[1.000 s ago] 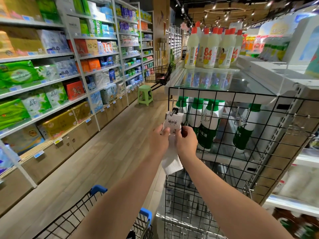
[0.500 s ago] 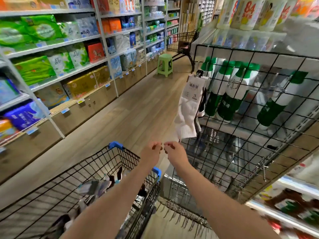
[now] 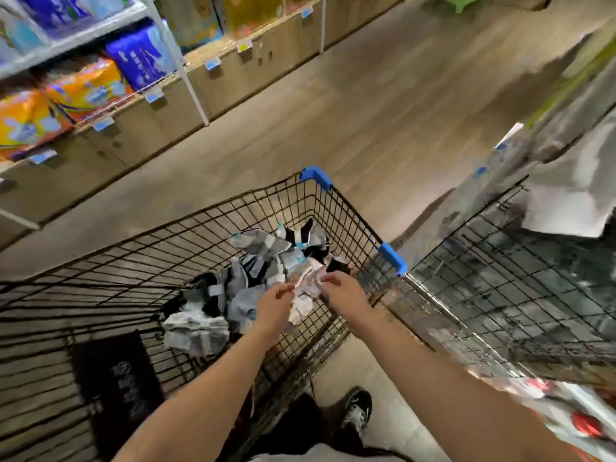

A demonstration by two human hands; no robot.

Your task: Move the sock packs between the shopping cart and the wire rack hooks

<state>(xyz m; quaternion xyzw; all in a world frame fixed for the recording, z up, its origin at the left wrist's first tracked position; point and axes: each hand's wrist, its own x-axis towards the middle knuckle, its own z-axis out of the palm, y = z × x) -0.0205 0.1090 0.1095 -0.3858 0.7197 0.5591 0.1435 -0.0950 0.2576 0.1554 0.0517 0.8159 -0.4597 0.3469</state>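
Observation:
Both my hands hover over a black wire shopping cart with blue corner guards. My left hand and my right hand are close together, each pinching an edge of a pale pink and white sock pack above the cart's near right corner. Under and behind it lies a pile of grey, black and white sock pairs in the cart. The picture is blurred by motion.
A black wire display rack stands right of the cart, with a white sock pair hanging on it. Shelves with orange and blue packs line the left of the wooden aisle floor. My shoe is below.
The view has swung down from the rack to the cart. My hands left the hung white socks, dropped over the cart and now pinch a pink sock pack.

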